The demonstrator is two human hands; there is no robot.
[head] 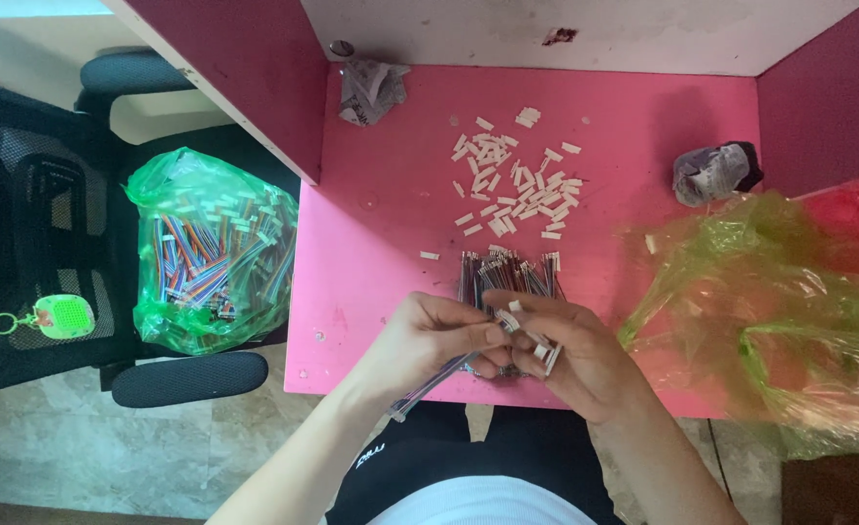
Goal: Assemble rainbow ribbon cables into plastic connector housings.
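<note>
A thin multicoloured wire bundle (pixel 439 374) is pinched by the left hand (pixel 425 340) and met at its upper end by the right hand (pixel 570 355), just above the near edge of the pink table (pixel 381 224).

The left hand is closed on the bundle, whose free end hangs down past the table edge; the right hand is curled shut around small white connector housings (pixel 546 352), one of them held at the fingertips against the wire end. The bundle is judged light, limp and easily bent, so it is best gripped close to the tip. The housings are judged tiny, rigid and easily dropped. More wires (pixel 507 272) and loose white housings (pixel 517 180) lie just beyond the hands; a green bag of wires (pixel 211 258) sits on a chair (pixel 41 243).
</note>
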